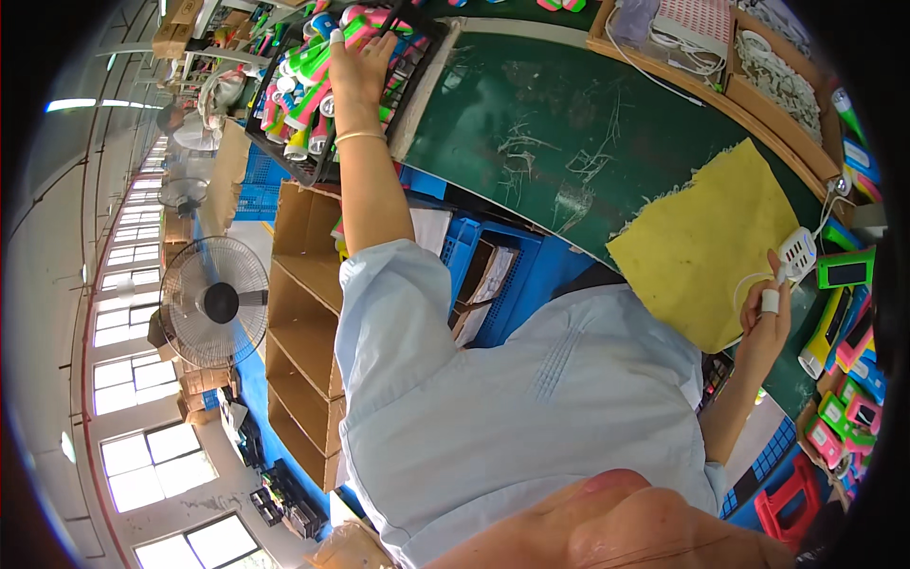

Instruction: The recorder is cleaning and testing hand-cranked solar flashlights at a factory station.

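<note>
My left hand (358,74) reaches into a black crate (318,171) heaped with torch-like lamps (305,64) in green, pink, blue, yellow and white. Its fingers are apart, resting on the lamps, and a white cover sits on one fingertip. My right hand (766,313) is at the right edge of a yellow cloth (706,247), with white wrapping round a finger. Between its fingers is the end of a thin white cable (749,277), its tip partly hidden. Just beyond that hand lies a white multi-port charging block (798,254). The cloth covers part of the green tabletop (512,123).
Cardboard boxes with white cables (773,81) line the table's far right. Colourful solar lamps (844,417) crowd the right side, near a red stool (787,498). A cardboard shelf (305,351), blue crates (502,294) and a standing fan (216,302) are on the left and below the table.
</note>
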Motion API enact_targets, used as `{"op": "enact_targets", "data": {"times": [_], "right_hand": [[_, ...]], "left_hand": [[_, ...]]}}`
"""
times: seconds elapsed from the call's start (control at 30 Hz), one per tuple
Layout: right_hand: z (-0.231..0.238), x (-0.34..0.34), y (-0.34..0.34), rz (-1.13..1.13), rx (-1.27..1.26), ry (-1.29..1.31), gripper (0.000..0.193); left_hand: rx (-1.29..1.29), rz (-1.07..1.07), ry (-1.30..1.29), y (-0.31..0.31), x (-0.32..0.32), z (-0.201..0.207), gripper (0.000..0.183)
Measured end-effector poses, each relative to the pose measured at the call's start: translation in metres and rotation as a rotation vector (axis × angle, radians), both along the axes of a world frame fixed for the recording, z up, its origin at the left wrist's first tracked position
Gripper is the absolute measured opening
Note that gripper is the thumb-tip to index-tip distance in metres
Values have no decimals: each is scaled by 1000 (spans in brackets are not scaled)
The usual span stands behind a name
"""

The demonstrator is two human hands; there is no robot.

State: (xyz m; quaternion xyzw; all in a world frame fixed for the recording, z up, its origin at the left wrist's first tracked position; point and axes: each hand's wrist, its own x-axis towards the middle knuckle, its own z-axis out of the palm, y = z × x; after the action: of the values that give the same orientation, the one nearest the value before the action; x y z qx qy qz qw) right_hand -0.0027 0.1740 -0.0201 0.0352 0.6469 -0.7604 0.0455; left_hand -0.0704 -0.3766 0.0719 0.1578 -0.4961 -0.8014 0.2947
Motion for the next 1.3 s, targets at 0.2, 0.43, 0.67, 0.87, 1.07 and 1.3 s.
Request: {"op": "enact_targets", "data": {"times": [0.2, 0.43, 0.67, 0.87, 1.07, 1.3], "right_hand": [[-9, 13, -18, -75, 137, 8, 53], [-20, 0, -32, 317, 96, -192, 33], [-5, -12, -43, 391, 107, -126, 28], [29, -32, -83, 19, 14, 100, 40], [35, 3, -54, 146, 433, 496, 30], [-25, 28, -39, 365, 190, 219, 43]], "left_hand": [[-788, 79, -394, 52, -86, -74, 40], [-1041, 108, -667, 101, -241, -144, 63], [115, -290, -210, 160, -202, -89, 27], [-169, -1145, -261, 306, 19, -78, 32], [-368, -1246, 43, 327, 77, -101, 66], [-130, -957, -47, 357, 57, -102, 42]]}}
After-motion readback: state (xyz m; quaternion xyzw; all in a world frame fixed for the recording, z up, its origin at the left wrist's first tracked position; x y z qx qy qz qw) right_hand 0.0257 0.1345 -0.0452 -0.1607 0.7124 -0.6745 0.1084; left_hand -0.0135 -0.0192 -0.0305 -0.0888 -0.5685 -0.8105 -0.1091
